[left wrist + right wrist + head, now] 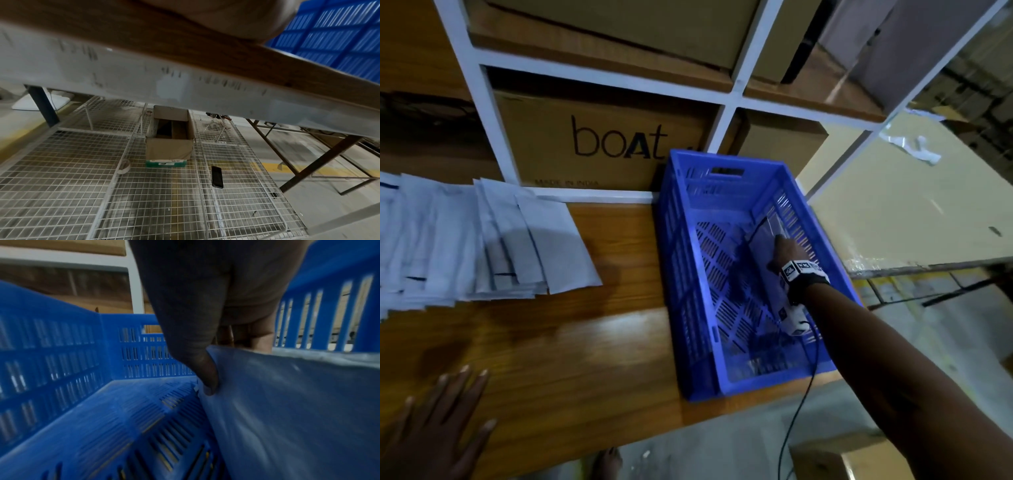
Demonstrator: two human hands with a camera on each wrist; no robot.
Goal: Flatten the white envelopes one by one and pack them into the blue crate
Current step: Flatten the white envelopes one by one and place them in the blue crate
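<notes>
A blue slatted crate (726,161) stands on the wooden table's right end. My right hand (786,255) is down inside it and pinches a white envelope (765,240) that leans against the crate's right wall. In the right wrist view the thumb (203,369) presses the envelope (287,402) and the other fingers are behind it, above the crate floor (127,410). Several white envelopes (482,236) lie fanned out at the table's left. My left hand (438,425) rests flat on the table near the front left edge, fingers spread, holding nothing.
Cardboard boxes (599,144) fill white shelving behind the table. A cable (801,407) hangs from my right wrist over the table's front edge. Under the table are a wire-mesh shelf (61,178), an open carton (169,139) and a phone (217,177).
</notes>
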